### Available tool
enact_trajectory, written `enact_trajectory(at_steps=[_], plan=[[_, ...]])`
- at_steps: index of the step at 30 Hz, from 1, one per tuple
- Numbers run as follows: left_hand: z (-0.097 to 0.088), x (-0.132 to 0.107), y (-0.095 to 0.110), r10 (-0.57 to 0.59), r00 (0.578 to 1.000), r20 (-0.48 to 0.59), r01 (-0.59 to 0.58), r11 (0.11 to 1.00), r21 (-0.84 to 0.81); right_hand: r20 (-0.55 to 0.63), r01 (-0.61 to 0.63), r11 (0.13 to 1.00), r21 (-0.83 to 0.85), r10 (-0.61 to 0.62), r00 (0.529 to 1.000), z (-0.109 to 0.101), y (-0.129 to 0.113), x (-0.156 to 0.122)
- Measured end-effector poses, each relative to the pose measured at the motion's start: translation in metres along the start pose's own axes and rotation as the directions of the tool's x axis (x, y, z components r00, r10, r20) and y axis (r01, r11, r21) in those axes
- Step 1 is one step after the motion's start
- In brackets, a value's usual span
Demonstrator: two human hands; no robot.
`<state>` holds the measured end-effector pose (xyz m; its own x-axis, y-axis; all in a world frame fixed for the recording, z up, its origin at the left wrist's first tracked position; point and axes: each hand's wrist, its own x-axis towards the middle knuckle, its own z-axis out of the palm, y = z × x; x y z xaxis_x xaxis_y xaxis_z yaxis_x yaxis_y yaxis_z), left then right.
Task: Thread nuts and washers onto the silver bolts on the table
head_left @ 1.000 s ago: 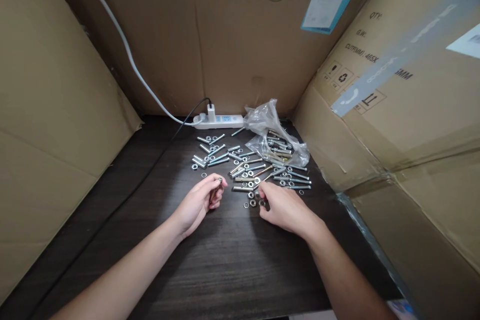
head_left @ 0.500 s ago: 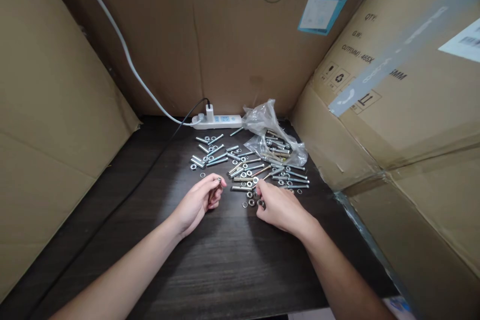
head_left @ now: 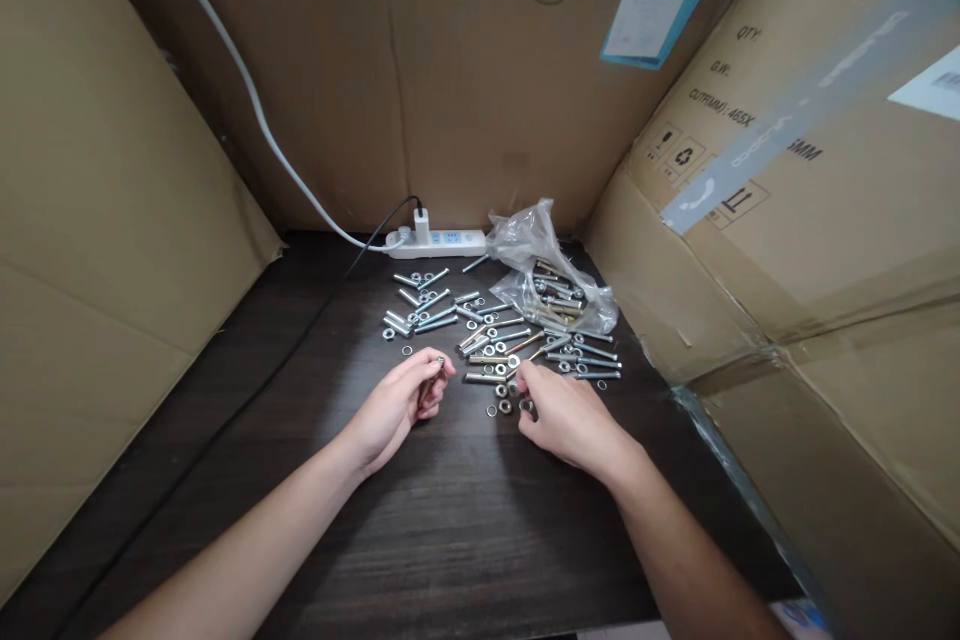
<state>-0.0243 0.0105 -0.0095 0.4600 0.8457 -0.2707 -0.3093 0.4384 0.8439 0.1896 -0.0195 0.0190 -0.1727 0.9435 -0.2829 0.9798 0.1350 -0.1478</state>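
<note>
My left hand (head_left: 409,395) is closed just left of the hardware pile, with a small metal bolt (head_left: 441,361) pinched between thumb and fingers. Only the bolt's end shows; the fingers hide the rest. On the right, my right hand (head_left: 562,410) is low over the near edge of the pile, palm down, with thumb and forefinger curved and apart. A dark nut (head_left: 527,407) shows partly in the gap between them. Another nut (head_left: 505,407) and a thin ring washer (head_left: 491,411) lie left of that hand. A thick bolt sleeve (head_left: 485,378) lies just beyond them.
Several bolts (head_left: 435,324), nuts and washers are spread over the dark table (head_left: 442,550). A clear plastic bag (head_left: 525,232) with more bolts stands behind. A white power strip (head_left: 469,243) with cables is at the back. Cardboard walls (head_left: 480,100) enclose three sides.
My right hand has shifted slightly to the right beside the nuts. My left hand keeps its grip and has barely moved. The whole view has shifted a little.
</note>
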Motion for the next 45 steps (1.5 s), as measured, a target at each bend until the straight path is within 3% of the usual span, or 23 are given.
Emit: enact_trajectory(at_steps=[17,25,28,31,34,38,45], plan=[[0.001,0.0,0.001,-0.01,1.0,0.008,0.01,1.0,0.014,0.027,-0.003,0.995,0.098,0.001,1.0,0.001,0.004,0.001],[0.0,0.0,0.001,-0.01,1.0,0.018,0.009,0.999,0.041,-0.009,0.14,0.952,0.271,-0.143,0.99,0.008,0.014,0.006],[0.001,0.001,-0.002,0.001,1.0,0.008,-0.002,0.994,0.109,-0.114,0.213,0.891,0.4,-0.182,0.977,0.004,0.011,0.007],[0.003,0.0,-0.005,0.047,0.999,0.02,-0.051,0.956,0.288,-0.254,0.31,0.76,0.572,-0.196,0.947,0.002,-0.001,0.005],[0.009,-0.005,-0.006,0.128,0.988,0.091,-0.156,0.861,0.484,-0.34,0.378,0.634,0.675,-0.188,0.922,0.007,-0.016,0.002],[0.015,-0.011,-0.006,0.156,0.964,0.217,-0.255,0.781,0.57,-0.442,0.434,0.525,0.732,-0.119,0.889,0.023,-0.026,0.005],[0.013,-0.011,-0.01,0.12,0.958,0.259,-0.262,0.728,0.634,-0.551,0.515,0.522,0.68,-0.1,0.829,0.033,-0.027,0.009]])
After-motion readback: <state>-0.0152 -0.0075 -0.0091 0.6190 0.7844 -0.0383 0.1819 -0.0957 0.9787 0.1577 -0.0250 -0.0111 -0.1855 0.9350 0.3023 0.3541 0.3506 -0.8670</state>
